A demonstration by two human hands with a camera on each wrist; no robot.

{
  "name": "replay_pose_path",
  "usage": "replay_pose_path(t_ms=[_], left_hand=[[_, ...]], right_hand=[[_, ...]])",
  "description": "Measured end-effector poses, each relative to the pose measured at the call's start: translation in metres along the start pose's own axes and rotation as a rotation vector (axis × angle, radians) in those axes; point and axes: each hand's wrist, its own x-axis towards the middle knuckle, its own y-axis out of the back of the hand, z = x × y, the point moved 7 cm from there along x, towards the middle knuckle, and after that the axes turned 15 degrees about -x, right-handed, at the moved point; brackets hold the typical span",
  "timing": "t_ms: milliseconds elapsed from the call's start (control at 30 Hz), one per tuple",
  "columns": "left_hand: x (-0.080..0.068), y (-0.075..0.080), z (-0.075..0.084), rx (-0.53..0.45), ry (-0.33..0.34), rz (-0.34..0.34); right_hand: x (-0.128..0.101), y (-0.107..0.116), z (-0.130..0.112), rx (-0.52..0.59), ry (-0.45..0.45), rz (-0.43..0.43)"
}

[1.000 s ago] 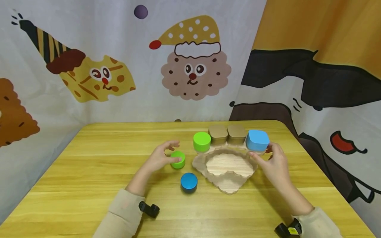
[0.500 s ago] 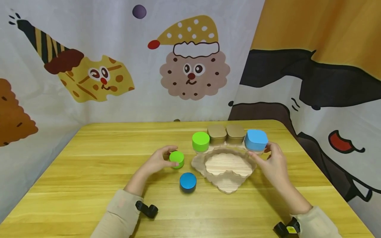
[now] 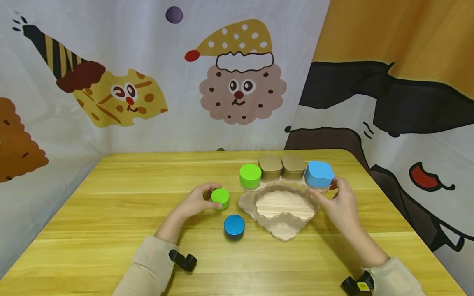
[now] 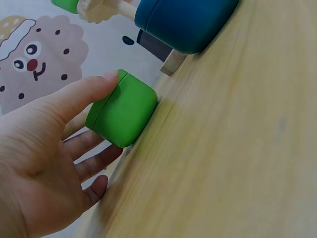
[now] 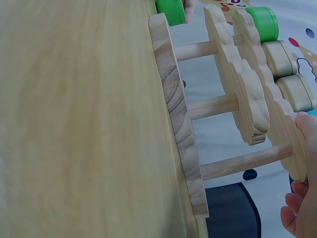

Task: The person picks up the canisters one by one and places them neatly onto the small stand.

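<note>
**Here, One Hand Pinches While the Other Braces**

The person's left hand pinches a small green canister between thumb and fingers, just left of a wooden stand; the canister appears to sit upright on the table. The right hand grips the right end of the stand's top tier, beside a light blue canister. Good handling here likely means an even pinch, clear of the dark blue canister nearby, and a right hand that steadies the tier without nudging its load.

The head view alone shows the whole top row: another green canister, two tan canisters and the light blue. The right wrist view bares the posts between tiers; the left wrist view, the thumb tip at the pinched canister's upper rim.
</note>
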Motion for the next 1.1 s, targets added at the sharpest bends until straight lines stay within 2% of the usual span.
replay_pose_path(t_ms=[100,333,467,733,867,967,1100], left_hand=[[0.001,0.001,-0.002,0.001,0.006,0.005],[0.012,0.010,-0.028,-0.008,0.013,0.048],[0.013,0.014,-0.031,-0.020,0.015,0.082],[0.013,0.018,-0.019,-0.028,-0.041,0.127],[0.012,0.019,-0.011,-0.021,-0.045,0.162],[0.011,0.020,-0.003,-0.025,-0.052,0.192],[0.008,0.019,0.011,-0.035,-0.096,0.219]], right_hand=[[0.000,0.000,0.000,-0.003,-0.002,-0.001],[0.000,-0.001,0.001,-0.009,0.003,0.001],[0.001,-0.001,0.001,-0.016,-0.003,-0.003],[0.001,0.000,0.000,-0.006,-0.006,-0.009],[0.000,0.000,0.000,-0.003,-0.006,-0.009],[0.000,0.000,0.000,-0.005,-0.004,-0.008],[0.000,0.000,0.001,-0.008,-0.006,-0.009]])
